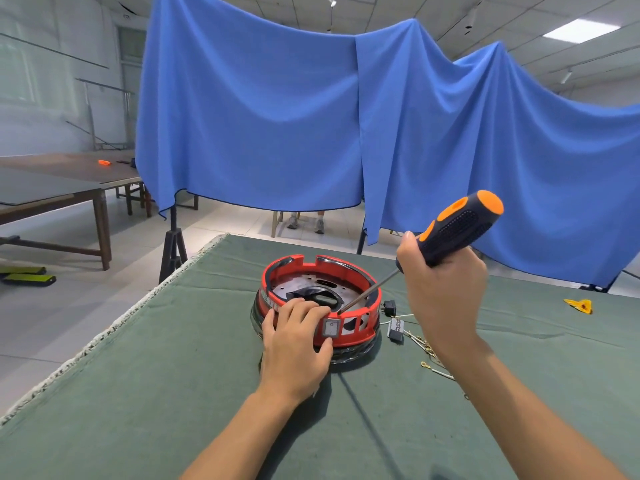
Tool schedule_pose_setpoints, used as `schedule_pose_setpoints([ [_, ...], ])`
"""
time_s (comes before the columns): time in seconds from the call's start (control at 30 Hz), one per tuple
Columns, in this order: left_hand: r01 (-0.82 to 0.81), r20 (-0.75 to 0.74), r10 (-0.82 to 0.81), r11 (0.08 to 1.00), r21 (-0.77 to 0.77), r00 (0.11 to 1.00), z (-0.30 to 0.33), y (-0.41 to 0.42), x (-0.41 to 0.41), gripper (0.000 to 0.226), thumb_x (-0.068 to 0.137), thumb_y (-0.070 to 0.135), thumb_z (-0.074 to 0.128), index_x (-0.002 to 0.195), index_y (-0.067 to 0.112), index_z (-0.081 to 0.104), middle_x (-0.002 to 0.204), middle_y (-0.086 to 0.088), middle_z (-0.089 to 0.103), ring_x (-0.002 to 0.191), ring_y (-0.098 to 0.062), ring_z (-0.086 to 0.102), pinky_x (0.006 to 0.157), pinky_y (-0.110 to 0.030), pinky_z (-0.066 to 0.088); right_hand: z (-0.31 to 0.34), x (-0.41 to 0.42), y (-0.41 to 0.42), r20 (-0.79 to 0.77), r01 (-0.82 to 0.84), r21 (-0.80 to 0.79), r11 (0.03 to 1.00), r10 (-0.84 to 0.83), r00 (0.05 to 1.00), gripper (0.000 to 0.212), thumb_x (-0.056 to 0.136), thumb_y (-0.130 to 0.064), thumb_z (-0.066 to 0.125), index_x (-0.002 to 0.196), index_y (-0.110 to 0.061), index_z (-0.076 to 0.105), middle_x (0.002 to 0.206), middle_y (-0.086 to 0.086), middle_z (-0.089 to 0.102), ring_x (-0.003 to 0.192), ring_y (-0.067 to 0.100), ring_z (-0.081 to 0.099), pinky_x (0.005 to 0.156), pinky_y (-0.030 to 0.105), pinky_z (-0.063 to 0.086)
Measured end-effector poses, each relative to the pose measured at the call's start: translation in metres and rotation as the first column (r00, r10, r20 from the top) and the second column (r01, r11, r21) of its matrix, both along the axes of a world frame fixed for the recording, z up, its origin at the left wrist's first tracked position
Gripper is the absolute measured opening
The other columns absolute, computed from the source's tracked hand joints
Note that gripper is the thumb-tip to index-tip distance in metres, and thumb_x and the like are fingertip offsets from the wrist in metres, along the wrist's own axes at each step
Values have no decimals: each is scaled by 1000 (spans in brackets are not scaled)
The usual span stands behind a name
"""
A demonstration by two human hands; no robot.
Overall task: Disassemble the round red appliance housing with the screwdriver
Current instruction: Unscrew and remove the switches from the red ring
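Two brown tables (pixel 69 188) stand at the left of the frame, the farther one carrying a small orange item (pixel 104 162). On the floor at the lower left edge lie two yellow-green bars (pixel 29 275). Blue cloth (pixel 311 116) hangs across the upper middle and right, with a dark stand (pixel 173 244) below its left corner and a pair of shoes (pixel 306 223) showing beneath its hem.

Green cloth covers the tabletop (pixel 156 375) that fills the lower frame. At its centre sits the housing (pixel 317 303), a round red ring with a black band at the bottom, open at the top, with a metal plate and a black part inside. A grey switch (pixel 330 329) is set in its near wall. The left hand (pixel 296 344) lies over the near left rim, fingers curled over the edge and thumb pressing the outer wall just below the switch.

The screwdriver (pixel 450 230), black and orange, slants down to the left; its tip touches the inner near rim just above the switch. The right hand (pixel 443 292), at centre right, is clamped round the lower handle.

Just right of the housing lie a black plug (pixel 389 306), a small dark block (pixel 396 330) and thin wires (pixel 424 348) with ring terminals. A yellow scrap (pixel 579 305) lies at the far right.
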State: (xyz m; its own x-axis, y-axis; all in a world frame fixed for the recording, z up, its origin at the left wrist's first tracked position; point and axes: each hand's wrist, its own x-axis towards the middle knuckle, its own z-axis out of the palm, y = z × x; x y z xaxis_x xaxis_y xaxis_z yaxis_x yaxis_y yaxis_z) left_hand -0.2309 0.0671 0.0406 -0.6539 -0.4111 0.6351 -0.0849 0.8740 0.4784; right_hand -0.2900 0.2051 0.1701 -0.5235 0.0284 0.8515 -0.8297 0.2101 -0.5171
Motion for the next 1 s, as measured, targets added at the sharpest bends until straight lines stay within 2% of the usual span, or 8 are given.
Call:
schedule_pose_setpoints([
  [0.07,6,-10,-6,1000,5,1000,0,0,0,42,80,31,65,121,30,57,123,14,52,127,-9,37,113,-41,18,0,1,1,-21,4,20,1000,-3,1000,36,77,-30,58,55,-7,41,44,-2,40,47,4,41,50,11,31],
  [0.17,5,-16,-5,1000,0,1000,0,0,-1,41,80,31,64,121,30,57,123,15,52,127,-8,36,113,-40,17,4,1,2,-22,-2,10,1000,2,1000,37,78,-31,57,56,-6,41,52,-6,45,48,5,41,49,11,31],
  [0.27,-1,-10,1,1000,1,1000,-1,-1,-1,41,81,32,63,121,31,56,123,15,51,127,-7,35,113,-41,16,5,1,3,-19,-1,24,1000,1,1000,39,78,-33,57,57,-2,44,48,2,40,49,7,40,50,12,31],
  [0.53,-4,-5,4,1000,-2,1000,-2,-1,-1,41,81,33,63,122,31,56,124,15,50,127,-7,34,113,-42,16,3,-2,5,-9,-6,33,999,6,1000,39,78,-32,56,58,2,50,48,8,47,52,13,42,50,12,31],
  [0.63,-7,-2,7,1000,-3,1000,-2,-1,-2,42,82,34,62,123,31,55,125,15,50,128,-7,33,114,-42,15,4,0,4,-18,-11,33,999,12,1000,38,78,-31,56,57,0,48,46,3,42,50,9,42,50,12,31],
  [0.8,-7,1,7,1000,-2,1000,-3,-1,-2,42,82,34,63,123,31,55,126,14,50,128,-7,33,114,-41,15,4,4,3,-62,-39,57,998,43,997,36,79,-27,57,52,-12,38,49,-14,46,47,2,44,49,8,32],
  [0.87,-7,1,7,1000,-2,1000,-3,-1,-3,42,82,34,63,123,31,54,126,15,49,128,-7,33,113,-41,14,4,4,3,-76,-50,58,997,54,996,36,79,-26,57,52,-17,36,48,-15,46,47,1,44,49,7,31],
  [1.0,-7,1,7,1000,-6,1000,-2,-2,-3,42,82,34,63,124,31,54,126,14,50,129,-7,34,114,-42,15,5,2,2,-70,-48,60,997,52,996,37,79,-27,57,51,-15,36,46,-13,46,46,2,43,48,8,31],
])
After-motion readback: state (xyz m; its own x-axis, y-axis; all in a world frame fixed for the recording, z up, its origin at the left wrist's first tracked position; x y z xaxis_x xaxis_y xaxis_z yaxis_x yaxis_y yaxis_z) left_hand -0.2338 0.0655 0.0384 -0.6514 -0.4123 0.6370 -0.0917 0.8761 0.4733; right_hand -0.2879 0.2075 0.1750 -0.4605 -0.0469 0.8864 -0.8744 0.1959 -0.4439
